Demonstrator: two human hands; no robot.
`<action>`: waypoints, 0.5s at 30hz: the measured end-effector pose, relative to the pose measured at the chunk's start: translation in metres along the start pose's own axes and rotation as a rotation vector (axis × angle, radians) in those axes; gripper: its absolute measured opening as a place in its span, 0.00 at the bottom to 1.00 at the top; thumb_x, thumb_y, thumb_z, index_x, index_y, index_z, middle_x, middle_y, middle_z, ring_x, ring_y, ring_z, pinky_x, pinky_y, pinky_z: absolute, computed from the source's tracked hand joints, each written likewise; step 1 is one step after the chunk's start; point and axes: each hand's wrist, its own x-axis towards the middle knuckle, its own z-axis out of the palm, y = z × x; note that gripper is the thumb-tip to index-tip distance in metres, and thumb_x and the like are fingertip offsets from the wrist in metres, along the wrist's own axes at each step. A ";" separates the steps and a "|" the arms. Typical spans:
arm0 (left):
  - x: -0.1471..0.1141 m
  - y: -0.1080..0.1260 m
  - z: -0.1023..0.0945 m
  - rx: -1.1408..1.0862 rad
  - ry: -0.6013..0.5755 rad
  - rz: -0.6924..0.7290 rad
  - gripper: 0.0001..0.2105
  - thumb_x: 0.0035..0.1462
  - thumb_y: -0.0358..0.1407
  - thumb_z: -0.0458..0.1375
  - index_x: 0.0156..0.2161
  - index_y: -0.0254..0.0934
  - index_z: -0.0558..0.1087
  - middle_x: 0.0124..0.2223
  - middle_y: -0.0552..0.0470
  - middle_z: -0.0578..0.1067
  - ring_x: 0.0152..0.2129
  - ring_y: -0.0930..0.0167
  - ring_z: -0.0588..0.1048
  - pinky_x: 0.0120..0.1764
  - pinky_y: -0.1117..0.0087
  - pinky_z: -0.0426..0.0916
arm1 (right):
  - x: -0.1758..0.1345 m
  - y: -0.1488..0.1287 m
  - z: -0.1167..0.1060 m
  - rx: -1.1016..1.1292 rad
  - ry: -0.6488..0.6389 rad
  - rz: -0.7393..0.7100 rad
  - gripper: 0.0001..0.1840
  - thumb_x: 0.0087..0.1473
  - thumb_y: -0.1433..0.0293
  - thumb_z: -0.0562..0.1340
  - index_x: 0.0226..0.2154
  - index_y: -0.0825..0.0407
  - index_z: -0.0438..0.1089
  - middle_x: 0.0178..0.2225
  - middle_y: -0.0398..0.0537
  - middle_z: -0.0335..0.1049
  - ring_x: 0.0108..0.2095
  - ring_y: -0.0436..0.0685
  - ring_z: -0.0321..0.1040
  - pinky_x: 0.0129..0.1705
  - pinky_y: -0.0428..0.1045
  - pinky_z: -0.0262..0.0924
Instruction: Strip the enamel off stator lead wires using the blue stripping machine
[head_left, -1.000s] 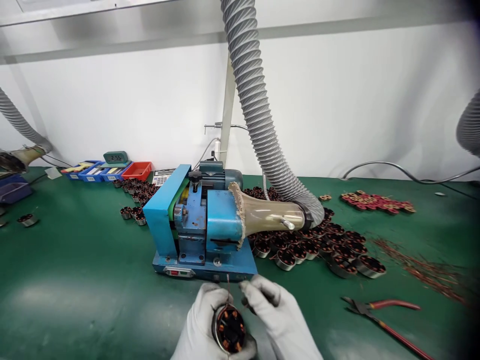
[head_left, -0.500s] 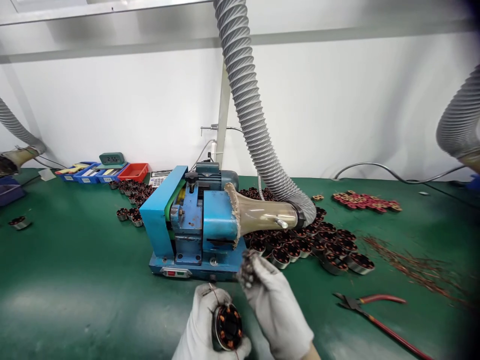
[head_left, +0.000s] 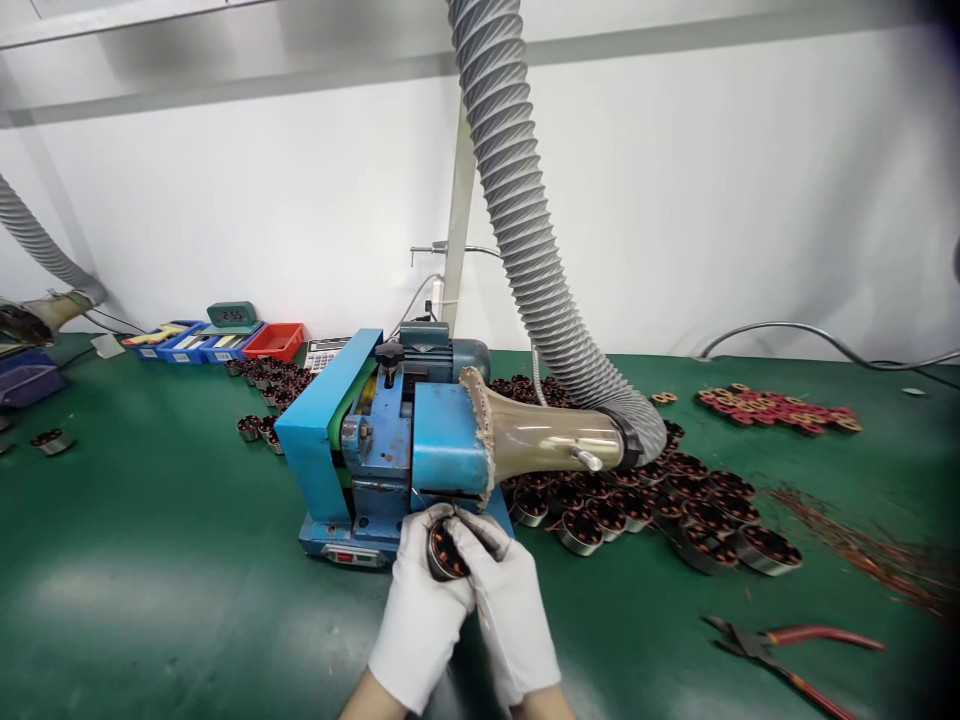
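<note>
A motor stator [head_left: 444,552], a metal ring with copper windings inside, is gripped in my gloved left hand [head_left: 420,600]. My right hand [head_left: 502,590], gloved too, is closed against the stator's right side, its fingertips covering part of the ring. Both hands are together at the front of the blue belt machine [head_left: 450,435], just below the opening under its hood. A thin wire end sticks up by my left fingertips. Whether the right fingers also pinch a wire is hidden.
A grey extraction hose [head_left: 517,230] joins the machine's clear funnel [head_left: 551,435]. Many stators [head_left: 581,530] crowd the right side. Red-handled cutters [head_left: 750,640], loose copper wires [head_left: 862,540] and red-and-tan rings [head_left: 772,408] lie farther right. Parts bins [head_left: 276,340] stand back left.
My left hand has raised the stator toward the machine's opening. The right hand has come left from beside it and now touches the stator. The view has shifted slightly.
</note>
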 end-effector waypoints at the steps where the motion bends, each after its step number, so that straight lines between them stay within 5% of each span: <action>1: 0.001 0.001 0.001 0.003 -0.002 0.008 0.21 0.39 0.25 0.57 0.44 0.36 0.66 0.45 0.45 0.71 0.44 0.65 0.71 0.49 0.63 0.64 | 0.002 0.000 0.000 -0.003 0.007 0.002 0.11 0.41 0.66 0.65 0.29 0.53 0.77 0.31 0.49 0.74 0.34 0.58 0.70 0.40 0.53 0.65; 15: -0.005 -0.002 0.002 -0.050 0.039 0.004 0.19 0.39 0.25 0.58 0.41 0.37 0.68 0.41 0.48 0.73 0.39 0.67 0.73 0.45 0.68 0.67 | -0.006 0.000 -0.005 -0.046 0.012 -0.039 0.10 0.43 0.65 0.64 0.28 0.53 0.76 0.28 0.49 0.74 0.32 0.58 0.71 0.37 0.51 0.66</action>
